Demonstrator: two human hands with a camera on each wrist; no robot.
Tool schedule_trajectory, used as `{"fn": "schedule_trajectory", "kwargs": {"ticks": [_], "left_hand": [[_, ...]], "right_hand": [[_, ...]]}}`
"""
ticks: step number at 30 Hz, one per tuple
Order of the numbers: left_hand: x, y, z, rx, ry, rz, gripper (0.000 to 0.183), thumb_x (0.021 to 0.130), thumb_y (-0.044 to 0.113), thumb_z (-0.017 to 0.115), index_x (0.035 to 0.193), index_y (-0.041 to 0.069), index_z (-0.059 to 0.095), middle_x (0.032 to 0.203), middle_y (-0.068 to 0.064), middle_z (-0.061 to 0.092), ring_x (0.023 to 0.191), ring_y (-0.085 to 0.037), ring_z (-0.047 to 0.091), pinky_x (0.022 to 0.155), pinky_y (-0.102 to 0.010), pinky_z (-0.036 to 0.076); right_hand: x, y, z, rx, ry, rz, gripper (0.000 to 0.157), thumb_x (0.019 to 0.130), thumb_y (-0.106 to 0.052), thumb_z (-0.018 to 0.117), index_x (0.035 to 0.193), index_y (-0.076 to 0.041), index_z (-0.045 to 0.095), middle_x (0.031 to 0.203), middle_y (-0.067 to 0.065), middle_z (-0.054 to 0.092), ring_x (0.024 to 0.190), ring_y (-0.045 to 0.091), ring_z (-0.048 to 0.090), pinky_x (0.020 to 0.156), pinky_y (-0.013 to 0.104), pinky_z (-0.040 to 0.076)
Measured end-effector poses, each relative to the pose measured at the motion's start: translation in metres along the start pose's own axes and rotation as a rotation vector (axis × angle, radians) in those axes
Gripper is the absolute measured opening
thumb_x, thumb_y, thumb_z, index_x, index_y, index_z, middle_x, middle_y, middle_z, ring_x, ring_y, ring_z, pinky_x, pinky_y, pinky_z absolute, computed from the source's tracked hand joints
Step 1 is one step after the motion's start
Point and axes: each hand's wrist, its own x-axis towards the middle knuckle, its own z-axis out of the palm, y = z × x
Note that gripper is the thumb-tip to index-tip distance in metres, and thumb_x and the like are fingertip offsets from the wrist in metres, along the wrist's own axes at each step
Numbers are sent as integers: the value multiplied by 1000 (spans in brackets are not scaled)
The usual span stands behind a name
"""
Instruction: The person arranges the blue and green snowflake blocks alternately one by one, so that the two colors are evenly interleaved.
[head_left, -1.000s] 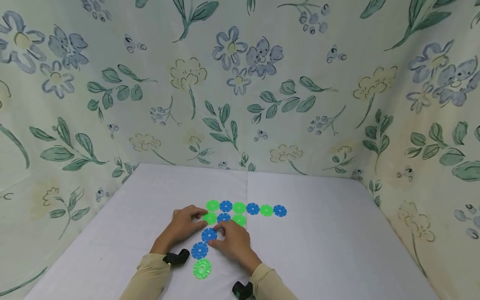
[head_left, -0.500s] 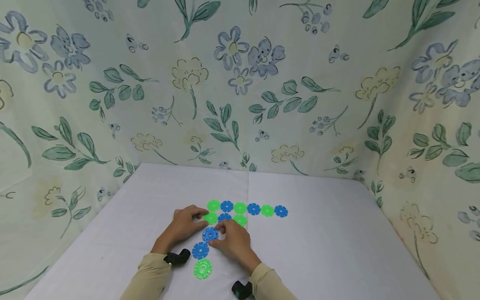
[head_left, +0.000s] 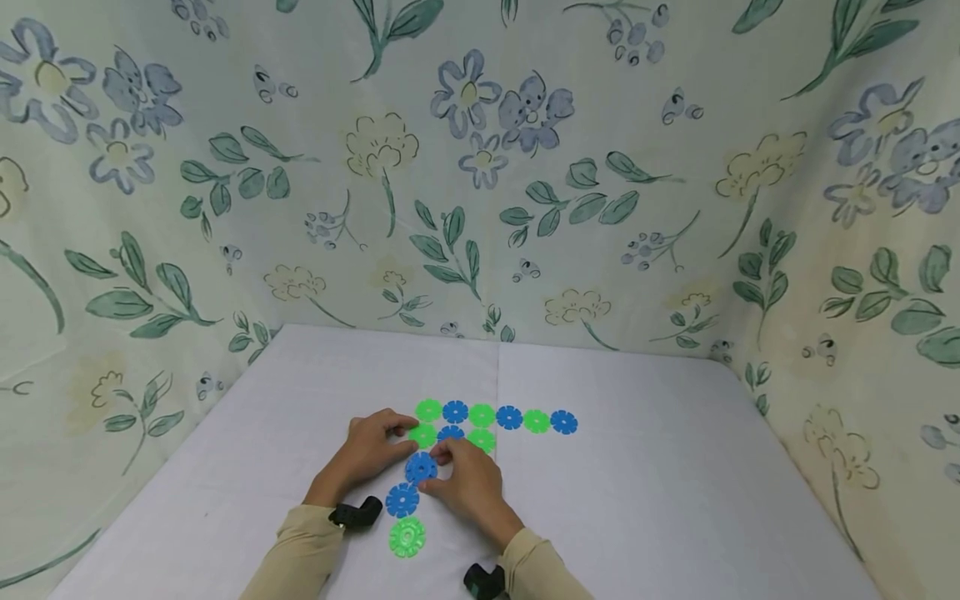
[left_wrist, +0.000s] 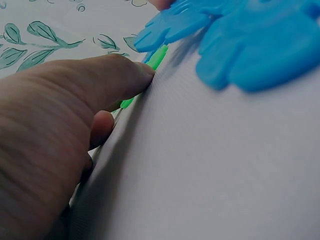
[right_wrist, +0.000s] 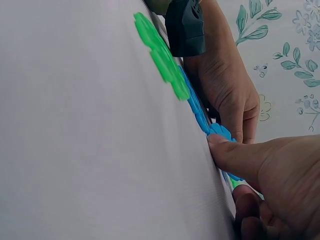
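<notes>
My right hand (head_left: 472, 483) pinches a blue notched plastic disc (head_left: 420, 468) by its right side, between thumb and forefinger. In the right wrist view that blue disc (right_wrist: 219, 130) sits slightly tilted at the thumb tip. My left hand (head_left: 369, 447) holds a green notched disc (head_left: 422, 435) at its left edge, thumb below and forefinger above. Seen from the left wrist, the thumb (left_wrist: 120, 77) meets the green disc's edge. Just below the pinched disc lies another blue disc (head_left: 402, 500), with a green disc (head_left: 407, 537) nearer me.
A row of alternating green and blue discs (head_left: 509, 417) runs rightward behind the hands. Under it lie a blue disc (head_left: 450, 433), partly hidden by the right hand, and a green disc (head_left: 482, 439). White cloth (head_left: 645, 483) covers the table; floral fabric (head_left: 450, 250) hangs behind.
The blue disc between my right thumb and forefinger has turned or tilted slightly. Both hands stay almost in place, and the whole view has shifted a little.
</notes>
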Motion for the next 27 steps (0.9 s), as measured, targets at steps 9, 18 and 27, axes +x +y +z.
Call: {"fn": "schedule_trajectory", "kwargs": {"ticks": [9, 18, 27], "left_hand": [[-1, 0, 0, 2, 9, 7, 34, 82, 38, 81, 115, 32, 73, 89, 18, 60, 86, -6, 54, 88, -37, 29], [1, 1, 0, 11, 12, 15, 34, 82, 39, 81, 115, 32, 73, 88, 19, 60, 86, -5, 54, 87, -36, 29], [0, 2, -1, 24, 9, 10, 34, 83, 38, 80, 115, 31, 74, 88, 18, 60, 85, -5, 53, 86, -37, 29]], "right_hand": [[0, 1, 0, 13, -6, -54, 38, 74, -39, 88, 104, -29, 68, 95, -15, 67, 85, 2, 59, 76, 31, 46], [-1, 4, -1, 43, -16, -119, 39, 77, -35, 86, 111, -32, 66, 92, -17, 67, 81, -1, 57, 72, 27, 43], [1, 5, -1, 40, -35, -154, 39, 79, -35, 85, 114, -32, 69, 90, -17, 70, 82, 0, 60, 72, 27, 45]]}}
